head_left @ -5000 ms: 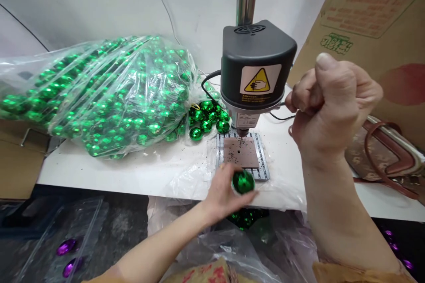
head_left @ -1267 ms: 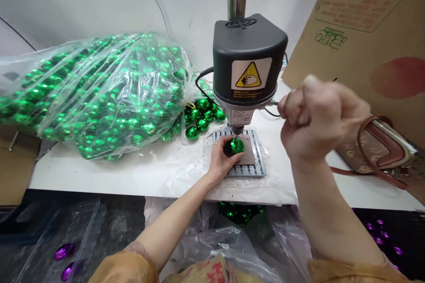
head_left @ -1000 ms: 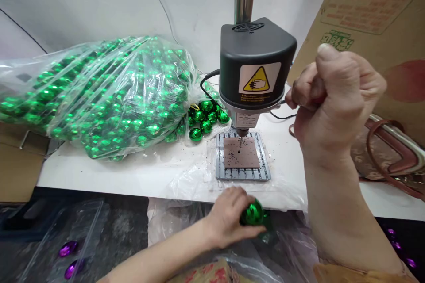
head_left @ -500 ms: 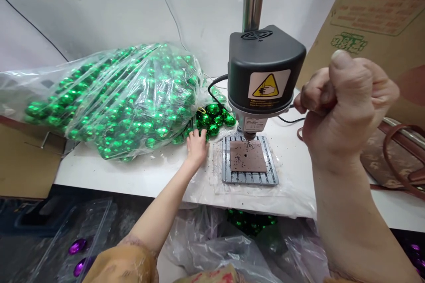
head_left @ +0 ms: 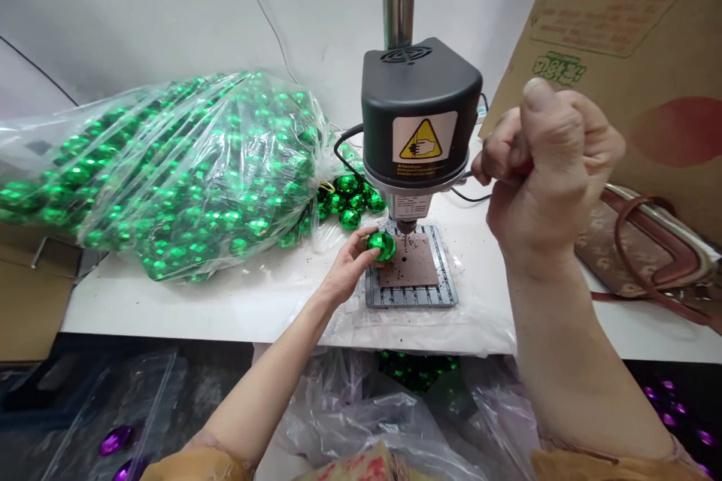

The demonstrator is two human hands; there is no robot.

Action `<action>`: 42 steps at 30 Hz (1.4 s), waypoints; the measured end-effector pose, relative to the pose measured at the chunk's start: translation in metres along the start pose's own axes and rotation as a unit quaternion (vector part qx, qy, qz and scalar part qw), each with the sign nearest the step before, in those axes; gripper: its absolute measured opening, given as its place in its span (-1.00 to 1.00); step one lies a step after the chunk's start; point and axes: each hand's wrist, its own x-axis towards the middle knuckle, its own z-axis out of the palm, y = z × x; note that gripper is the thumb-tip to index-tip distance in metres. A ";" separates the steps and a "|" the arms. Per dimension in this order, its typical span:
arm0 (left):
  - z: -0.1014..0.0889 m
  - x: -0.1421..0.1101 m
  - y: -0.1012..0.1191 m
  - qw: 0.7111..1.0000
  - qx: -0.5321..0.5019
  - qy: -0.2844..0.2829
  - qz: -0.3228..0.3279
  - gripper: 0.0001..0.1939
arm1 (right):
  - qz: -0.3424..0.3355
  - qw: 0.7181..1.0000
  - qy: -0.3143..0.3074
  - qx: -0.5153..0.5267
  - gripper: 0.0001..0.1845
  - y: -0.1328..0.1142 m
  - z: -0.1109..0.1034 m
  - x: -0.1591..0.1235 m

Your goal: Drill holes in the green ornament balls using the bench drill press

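Observation:
My left hand [head_left: 350,264] pinches a shiny green faceted ball [head_left: 382,246] at the left side of the drill press base plate [head_left: 411,296]. On that plate lies a brown square board [head_left: 420,270] with a dark hole, strewn with dark shavings. Above the board stands the black drill press head [head_left: 420,113], its bit pointing down. My right hand [head_left: 556,165] is closed in a fist around the drill press lever [head_left: 465,176]; only a short piece of the lever shows. Several loose green balls [head_left: 350,218] lie behind my left hand.
A large clear bag of green balls [head_left: 197,173] fills the table's left. A brown handbag [head_left: 648,240] and a cardboard box [head_left: 632,52] stand at the right. Below the table edge hangs a plastic bag [head_left: 389,406] near more green balls; purple balls [head_left: 116,440] lie lower left.
My left hand lowered one green ball below the table edge, reached to the loose pile, and now holds another green ball by the plate. My right hand stays closed on the lever.

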 end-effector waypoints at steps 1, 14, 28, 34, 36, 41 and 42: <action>0.002 0.001 -0.001 1.000 -0.027 -0.004 -0.011 -0.40 | 0.001 1.000 -0.004 0.000 -0.53 0.000 0.000 0.000; 0.013 0.005 -0.012 0.996 0.089 -0.001 0.021 -0.34 | -0.006 1.000 -0.014 -0.004 -0.49 0.003 -0.003 0.000; 0.032 0.008 -0.022 0.963 0.249 0.045 0.092 -0.45 | 0.005 1.000 -0.009 -0.024 -0.47 0.002 -0.003 0.000; 0.035 0.007 -0.034 0.944 0.293 0.063 0.137 -0.45 | -0.003 1.000 -0.019 -0.020 -0.52 0.001 -0.005 -0.003; 0.034 0.008 -0.038 0.947 0.285 0.060 0.133 -0.45 | -0.016 1.000 -0.017 -0.021 -0.51 0.002 -0.007 -0.007; 0.031 0.010 -0.044 0.951 0.277 0.054 0.127 -0.43 | -0.072 0.997 -0.014 -0.022 -0.49 0.005 -0.012 -0.027; 0.031 0.011 -0.044 0.951 0.276 0.052 0.126 -0.43 | -0.083 0.996 -0.018 -0.023 -0.48 0.005 -0.013 -0.030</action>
